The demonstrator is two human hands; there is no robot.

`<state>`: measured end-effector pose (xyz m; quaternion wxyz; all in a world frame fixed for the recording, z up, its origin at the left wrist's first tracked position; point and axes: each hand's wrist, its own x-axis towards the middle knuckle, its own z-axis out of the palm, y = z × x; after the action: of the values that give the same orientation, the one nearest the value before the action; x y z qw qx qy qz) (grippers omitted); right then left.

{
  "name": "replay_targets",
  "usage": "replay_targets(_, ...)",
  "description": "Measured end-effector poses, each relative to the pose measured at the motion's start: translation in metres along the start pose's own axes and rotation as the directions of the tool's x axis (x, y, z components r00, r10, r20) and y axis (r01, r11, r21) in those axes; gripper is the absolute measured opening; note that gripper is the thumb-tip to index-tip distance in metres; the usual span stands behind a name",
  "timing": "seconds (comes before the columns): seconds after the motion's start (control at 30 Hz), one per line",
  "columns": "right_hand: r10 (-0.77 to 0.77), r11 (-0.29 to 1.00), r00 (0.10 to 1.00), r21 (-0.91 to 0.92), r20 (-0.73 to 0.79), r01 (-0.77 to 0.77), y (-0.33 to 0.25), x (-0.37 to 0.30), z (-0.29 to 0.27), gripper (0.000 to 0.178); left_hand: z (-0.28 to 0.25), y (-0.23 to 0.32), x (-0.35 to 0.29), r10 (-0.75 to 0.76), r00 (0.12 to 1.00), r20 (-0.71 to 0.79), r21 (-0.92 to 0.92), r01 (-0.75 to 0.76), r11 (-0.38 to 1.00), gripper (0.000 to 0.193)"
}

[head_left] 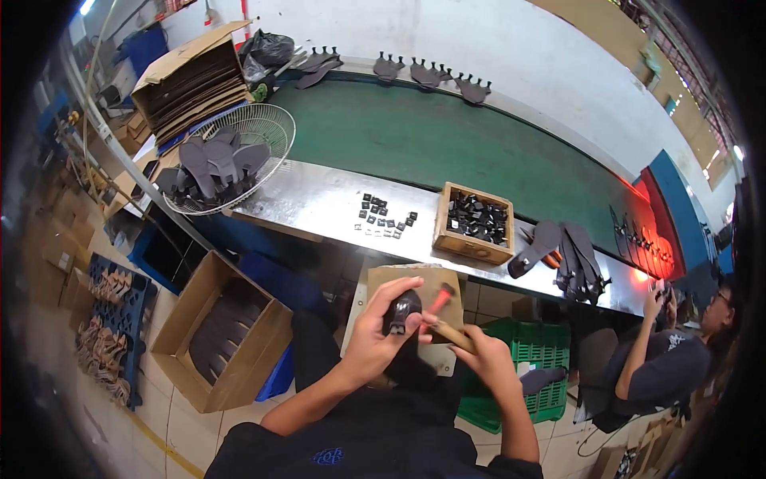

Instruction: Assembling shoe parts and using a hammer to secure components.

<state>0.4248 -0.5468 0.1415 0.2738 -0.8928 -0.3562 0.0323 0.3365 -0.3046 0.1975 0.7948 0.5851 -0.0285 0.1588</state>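
My left hand [371,335] grips a dark shoe sole [404,307] with a glossy black heel end, raised above a tan board [383,275]. Fingers and thumb wrap round it, and its lower part merges with dark shapes below. In my right hand [488,363] is a hammer [455,337] with a wooden handle. Its reddish head, slightly blurred, is just right of the sole. Whether the two touch, I cannot tell. Beyond the board, small black pieces [375,206] lie in loose rows on the metal bench edge [307,199].
A wooden box [473,249] holds many black pieces. Dark soles lie on the bench beside it, in a wire basket [275,132] and along the green belt [383,132]. A cardboard box [179,371] and green crate [550,415] flank me. A co-worker [666,367] sits at right.
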Motion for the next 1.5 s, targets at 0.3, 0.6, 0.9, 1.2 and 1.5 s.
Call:
replay_targets(0.3,0.617,0.443,0.739,0.895,-0.269,-0.043,0.042,-0.095,-0.007,0.027,-0.021,-0.116,0.088,0.312,0.947,-0.083,0.867,-0.086,0.491,0.059)
replay_targets(0.6,0.635,0.295,0.711,0.946,-0.302,0.138,0.048,-0.085,-0.008,0.028,-0.126,-0.103,0.211,0.311,0.948,0.065,0.998,-0.069,0.004,0.014)
replay_targets(0.9,0.549,0.233,0.818,0.971,-0.171,0.046,0.036,-0.018,-0.005,0.022,-0.121,-0.108,0.23,0.203,0.945,0.256,0.966,-0.24,-0.099,0.004)
replay_targets(1.2,0.33,0.358,0.906,0.923,-0.264,0.138,-0.03,0.081,-0.023,0.028,-0.002,-0.011,0.116,0.495,0.41,0.766,0.577,-0.777,-0.249,0.023)
replay_targets(1.5,0.284,0.293,0.958,0.955,-0.038,-0.049,-0.049,0.072,-0.015,0.014,-0.016,-0.036,0.077,0.57,0.38,0.729,0.561,-0.808,-0.179,0.021)
